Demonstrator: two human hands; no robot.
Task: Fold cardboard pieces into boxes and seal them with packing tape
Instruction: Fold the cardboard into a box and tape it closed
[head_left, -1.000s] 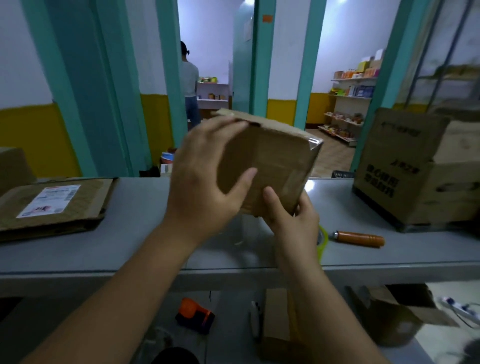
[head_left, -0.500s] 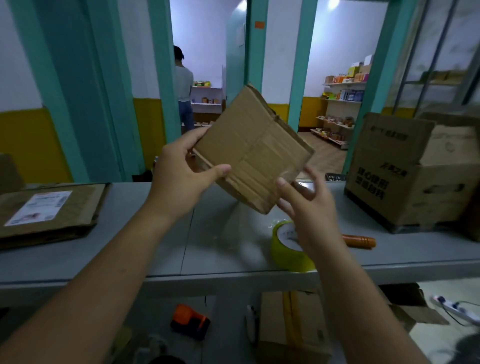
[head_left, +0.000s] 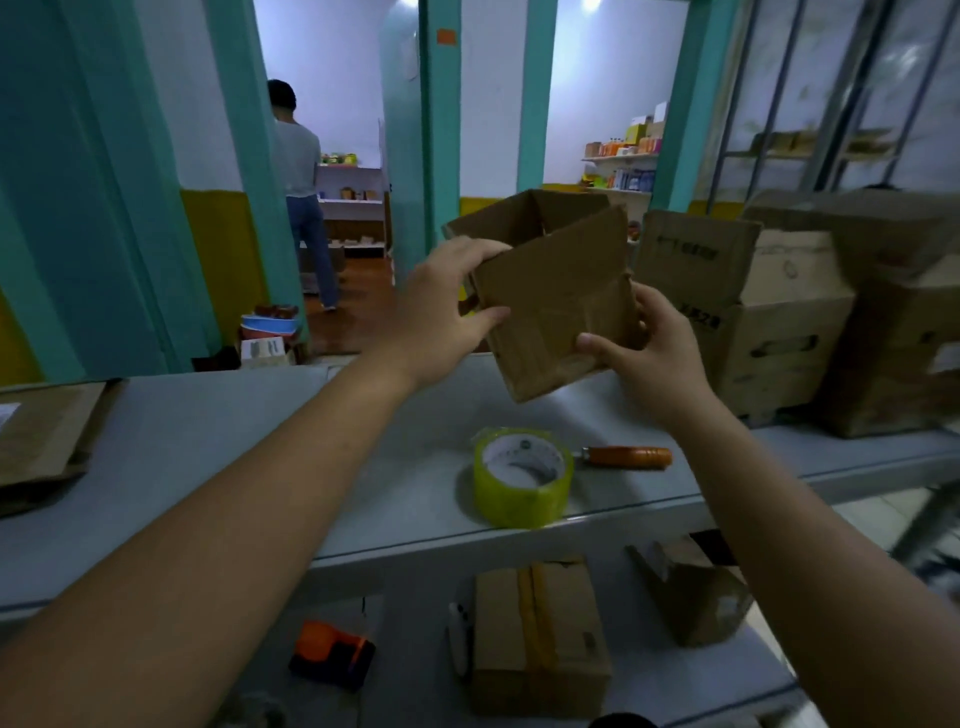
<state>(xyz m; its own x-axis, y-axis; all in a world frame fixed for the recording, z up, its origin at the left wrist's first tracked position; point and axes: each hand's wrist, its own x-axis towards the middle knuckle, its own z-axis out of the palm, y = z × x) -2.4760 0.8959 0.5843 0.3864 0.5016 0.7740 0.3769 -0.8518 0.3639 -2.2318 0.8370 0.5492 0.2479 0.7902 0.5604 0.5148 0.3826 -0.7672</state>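
Holding a box (head_left: 550, 301) in the air above the table (head_left: 208, 457), the left hand (head_left: 436, 312) grips its left edge while the right hand (head_left: 654, 353) pinches its lower right corner, thumb on the near face. The box is folded up, with what looks like a tape seam down the near face. Its top is open, so closing and sealing appear left to do. One tape roll (head_left: 522, 475) sits near the table's edge, one knife (head_left: 631, 457) just right of it. One cardboard stack (head_left: 41, 436) lies left; at least two big boxes (head_left: 769, 312) stand right. Under the table: one taped box (head_left: 540, 634), one open box (head_left: 691, 587), one dispenser (head_left: 332, 654).
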